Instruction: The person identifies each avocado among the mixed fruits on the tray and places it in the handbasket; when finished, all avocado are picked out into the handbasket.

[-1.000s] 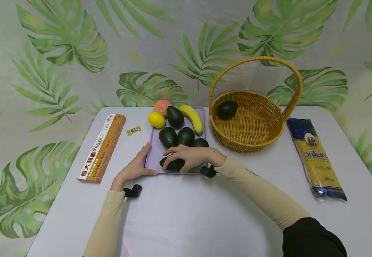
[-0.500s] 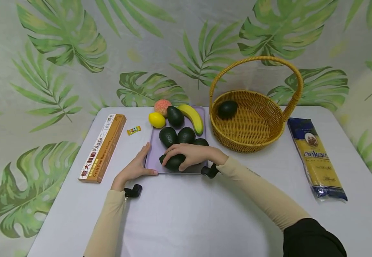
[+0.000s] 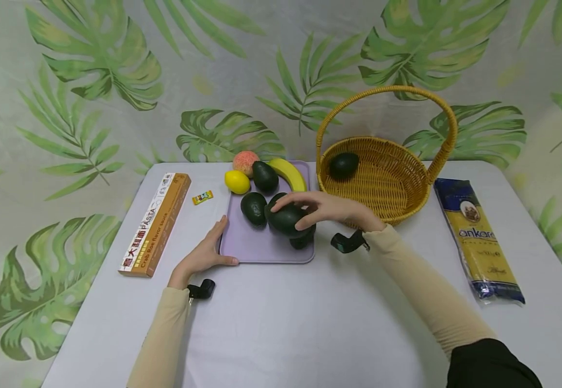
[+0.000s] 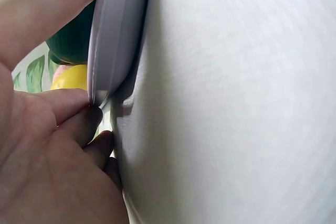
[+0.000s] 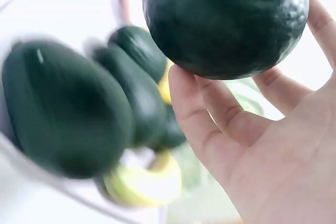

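Note:
My right hand point(image 3: 326, 207) grips a dark green avocado point(image 3: 285, 220) over the right part of the lilac tray point(image 3: 266, 252). In the right wrist view the fingers curve round the held avocado point(image 5: 226, 22), with other avocados blurred behind it. My left hand point(image 3: 204, 252) rests against the tray's near left corner, thumb along the front and fingers along the left side. Its fingertips meet the tray rim point(image 4: 97, 51) in the left wrist view. One avocado point(image 3: 254, 209) lies left of the held one, another point(image 3: 302, 241) is partly hidden below it, and a third point(image 3: 264, 177) lies farther back.
A wicker basket point(image 3: 373, 207) with a tall handle stands right of the tray, with an avocado point(image 3: 344, 165) inside. A banana point(image 3: 288, 173), lemon point(image 3: 237, 182) and peach point(image 3: 245, 161) lie at the tray's back. A pasta box point(image 3: 154, 223), small candy packet point(image 3: 202, 197) and ankara bag point(image 3: 478, 240) flank them.
My right hand has lifted the avocado from the front of the tray and carried it right and back, over the other avocados. The left hand has stayed at the tray corner.

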Motion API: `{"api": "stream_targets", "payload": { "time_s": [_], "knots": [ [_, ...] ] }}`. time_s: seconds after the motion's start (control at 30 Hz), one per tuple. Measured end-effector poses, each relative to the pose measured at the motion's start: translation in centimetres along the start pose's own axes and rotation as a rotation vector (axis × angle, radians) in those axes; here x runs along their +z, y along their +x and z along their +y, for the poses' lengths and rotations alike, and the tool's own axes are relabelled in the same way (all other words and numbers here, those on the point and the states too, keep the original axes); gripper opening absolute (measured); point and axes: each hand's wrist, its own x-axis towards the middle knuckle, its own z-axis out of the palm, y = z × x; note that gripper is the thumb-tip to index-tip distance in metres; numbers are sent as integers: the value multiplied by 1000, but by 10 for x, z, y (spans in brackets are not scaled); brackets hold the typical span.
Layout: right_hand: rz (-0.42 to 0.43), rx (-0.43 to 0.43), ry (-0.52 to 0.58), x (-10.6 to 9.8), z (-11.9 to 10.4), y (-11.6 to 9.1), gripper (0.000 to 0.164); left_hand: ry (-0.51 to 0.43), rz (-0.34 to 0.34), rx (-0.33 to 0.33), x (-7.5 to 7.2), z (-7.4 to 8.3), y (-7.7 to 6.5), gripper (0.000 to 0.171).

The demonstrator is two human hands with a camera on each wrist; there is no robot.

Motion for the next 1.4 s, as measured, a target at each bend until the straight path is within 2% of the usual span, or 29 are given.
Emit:
{"api": "stream_targets", "payload": {
  "time_s": [0.23,0.43,0.63,0.77,0.97,1.2,1.4],
  "knots": [
    [233,78,54,-41,-2,-53,50,15,-14,-44,-1,4,1,118],
    [434,71,160,-70,7,-96,49,14,-18,-52,-1,5,0,118],
    [577,38,313,-92,18,-123,49,1,-18,-45,-1,5,-1,118],
    [652,52,359,-101,23,-129,48,4,-19,-52,-1,5,-1,118],
    [719,160,359,-111,27,-124,47,14,-16,-55,-1,4,-1,119],
    [749,251,267,-123,35,-110,49,8,-16,-38,-1,3,-1,118],
    [819,317,233,-131,51,-103,50,12,-15,-42,-1,4,-1,118]
  ]
}}
